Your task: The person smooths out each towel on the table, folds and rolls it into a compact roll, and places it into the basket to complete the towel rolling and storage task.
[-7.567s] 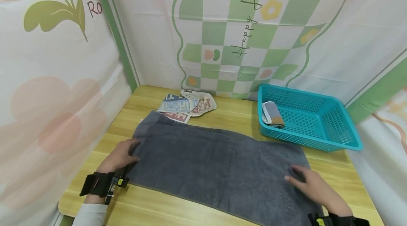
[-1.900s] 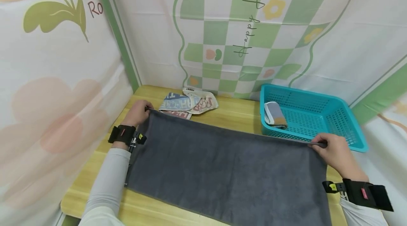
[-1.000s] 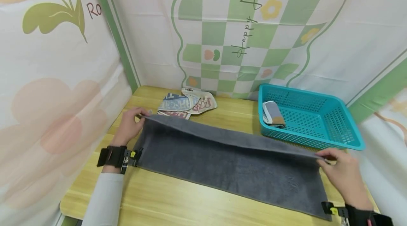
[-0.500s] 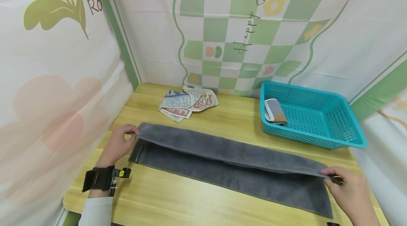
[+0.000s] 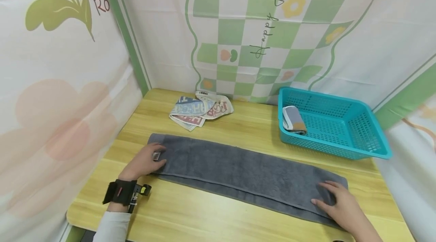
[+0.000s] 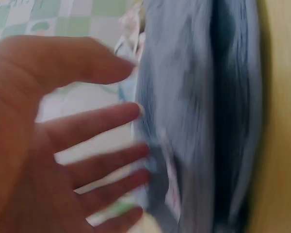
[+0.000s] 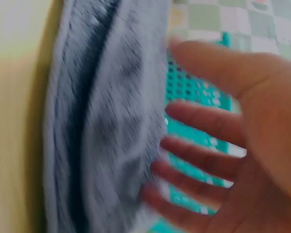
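A dark grey towel (image 5: pixel 235 168) lies folded into a long strip across the table in the head view, its upper layer ending just short of the lower layer's front edge. Over its left end is my left hand (image 5: pixel 144 162), fingers spread and relaxed, beside a small white label (image 5: pixel 156 155). My right hand (image 5: pixel 340 206) is at the right end with thumb and fingers apart. Both wrist views show the fingers of the left hand (image 6: pixel 82 141) and right hand (image 7: pixel 218 141) extended along the towel, gripping nothing.
A turquoise plastic basket (image 5: pixel 371 132) stands at the back right of the wooden table (image 5: pixel 190 211), with a small folded cloth (image 5: pixel 294 120) inside it. Behind the towel, at the back left, lies a crumpled pile of printed cloths (image 5: pixel 201 109).
Both hands gripped the towel's far edge, brought it toward the front and laid it down, making a narrower strip. They have since let go of the edge.
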`<action>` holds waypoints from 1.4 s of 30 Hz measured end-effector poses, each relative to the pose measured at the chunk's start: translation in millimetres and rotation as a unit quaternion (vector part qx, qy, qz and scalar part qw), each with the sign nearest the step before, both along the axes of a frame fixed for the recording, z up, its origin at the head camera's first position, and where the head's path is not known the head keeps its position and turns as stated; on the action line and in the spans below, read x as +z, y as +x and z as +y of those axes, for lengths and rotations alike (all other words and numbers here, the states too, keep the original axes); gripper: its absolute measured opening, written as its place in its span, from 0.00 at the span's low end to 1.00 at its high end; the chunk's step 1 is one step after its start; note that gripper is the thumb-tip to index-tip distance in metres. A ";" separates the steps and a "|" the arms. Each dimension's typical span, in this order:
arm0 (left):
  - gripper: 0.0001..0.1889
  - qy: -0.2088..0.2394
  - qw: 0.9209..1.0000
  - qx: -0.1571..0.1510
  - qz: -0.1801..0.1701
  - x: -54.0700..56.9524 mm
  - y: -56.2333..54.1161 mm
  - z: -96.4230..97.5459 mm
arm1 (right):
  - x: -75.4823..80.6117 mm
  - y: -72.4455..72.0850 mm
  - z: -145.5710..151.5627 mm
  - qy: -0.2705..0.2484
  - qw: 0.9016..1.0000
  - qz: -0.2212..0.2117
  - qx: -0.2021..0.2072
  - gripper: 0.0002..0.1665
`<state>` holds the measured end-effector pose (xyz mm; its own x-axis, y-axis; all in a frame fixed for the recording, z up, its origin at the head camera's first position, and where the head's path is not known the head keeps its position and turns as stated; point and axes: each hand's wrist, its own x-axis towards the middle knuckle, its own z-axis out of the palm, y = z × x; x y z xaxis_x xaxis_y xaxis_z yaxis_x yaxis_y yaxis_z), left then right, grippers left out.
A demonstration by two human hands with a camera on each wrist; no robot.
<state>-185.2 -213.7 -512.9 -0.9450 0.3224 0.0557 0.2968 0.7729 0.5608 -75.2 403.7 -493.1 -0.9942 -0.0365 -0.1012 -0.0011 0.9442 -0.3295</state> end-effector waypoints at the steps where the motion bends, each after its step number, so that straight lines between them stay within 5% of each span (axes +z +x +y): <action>1: 0.24 -0.012 1.000 -0.007 -0.002 -2.1 -2.4 3.3 | -3.3 -3.6 -1.1 0.007 1.000 0.005 0.016 0.44; 10: 0.29 -0.029 0.999 -0.008 -0.031 -8.3 -20.6 18.8 | -9.1 -30.3 6.0 0.011 0.999 -0.035 0.034 0.54; 20: 0.28 -0.042 0.999 -0.028 -0.004 -7.8 -50.3 32.0 | -6.5 -45.5 11.2 0.000 1.000 -0.018 0.024 0.51; 26: 0.18 -0.030 0.994 -0.073 0.069 1.4 -37.0 55.1 | -1.8 -32.8 -27.5 -0.035 0.993 0.059 0.093 0.30; 32: 0.10 -0.053 0.984 -0.152 0.079 1.0 -21.7 85.0 | -1.9 -29.9 -58.7 -0.043 0.992 0.030 0.111 0.16; 37: 0.06 -0.064 0.980 -0.165 0.089 -2.8 -15.7 92.4 | -7.0 -31.2 -63.6 -0.025 0.994 0.020 0.102 0.12; 42: 0.04 -0.030 0.985 -0.158 0.059 -2.7 -15.2 86.7 | -7.4 -29.1 -63.1 -0.027 0.994 0.028 0.101 0.12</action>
